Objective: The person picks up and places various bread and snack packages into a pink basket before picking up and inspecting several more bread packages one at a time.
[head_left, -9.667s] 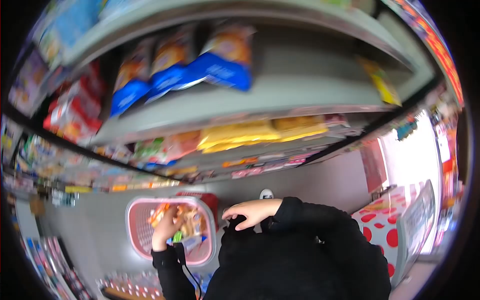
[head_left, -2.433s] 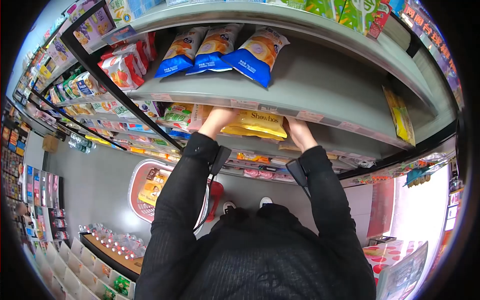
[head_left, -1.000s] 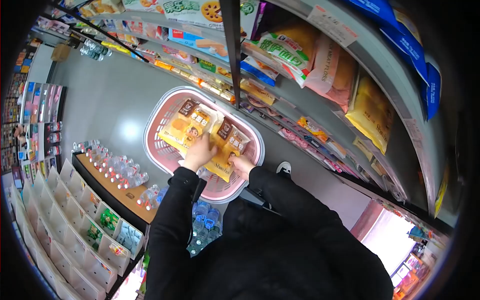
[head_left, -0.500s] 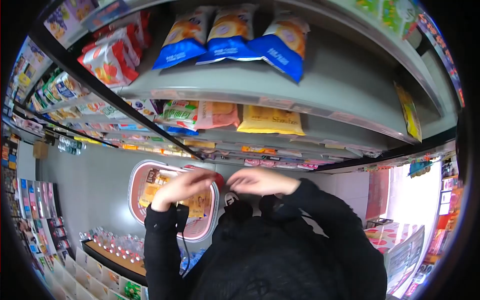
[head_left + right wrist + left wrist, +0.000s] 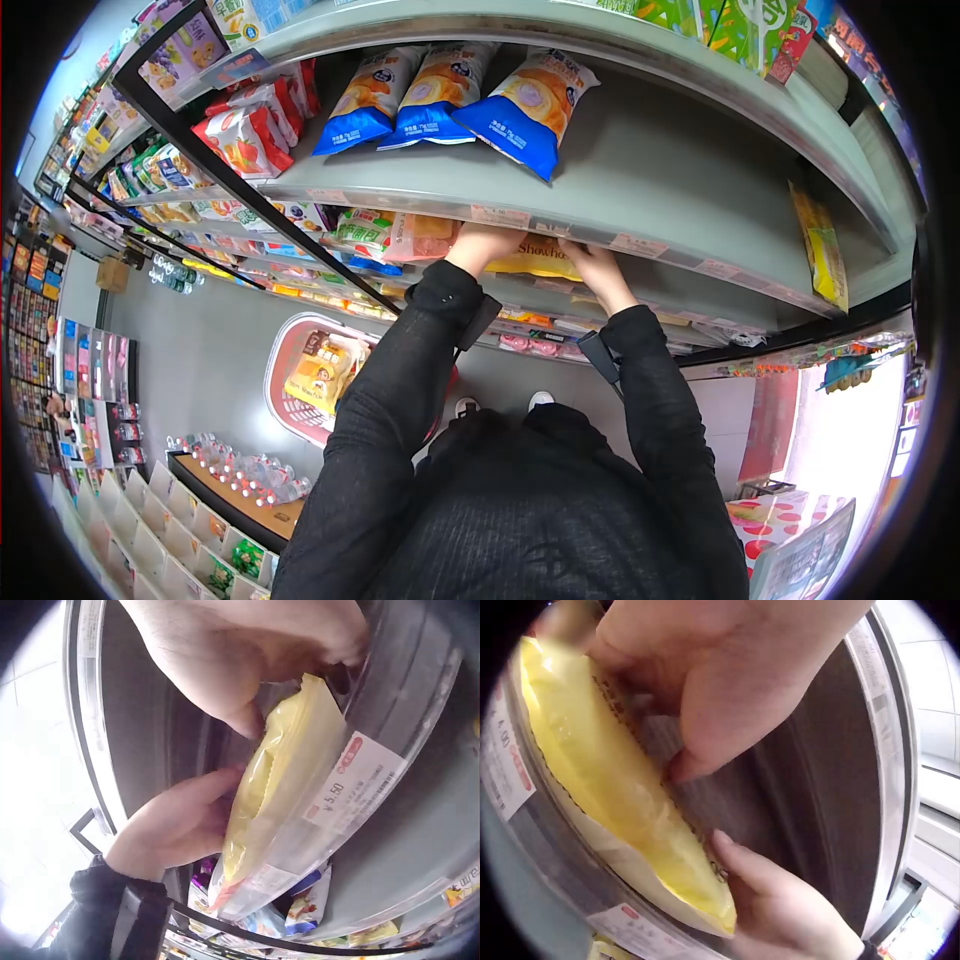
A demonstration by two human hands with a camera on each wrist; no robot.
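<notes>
On the shelf below the blue-and-orange bags, a yellow bread pack [image 5: 535, 262] lies partly under the upper shelf's lip. My left hand [image 5: 488, 245] holds its left end; in the left wrist view the hand [image 5: 735, 682] has a fingertip against the pack's back edge. At the other end is my right hand [image 5: 603, 275], its thumb along the edge and fingers curled round the pack's end in the right wrist view. To the left on the floor, a pink basket [image 5: 277, 375] contains yellow bread packs [image 5: 320, 372], partly hidden by my left sleeve.
Blue-and-orange bags [image 5: 525, 105] stand on the shelf above, and red-and-white packs [image 5: 245, 140] sit farther left. A pink meat-floss bread pack [image 5: 424, 238] lies beside my left hand. The shelf lip [image 5: 640, 245] overhangs the work. Bottles [image 5: 245, 472] stand behind the basket.
A second ago both hands were in the basket on a bread pack. They let go of it, came up past the basket, and now reach forward onto another yellow pack on the shelf.
</notes>
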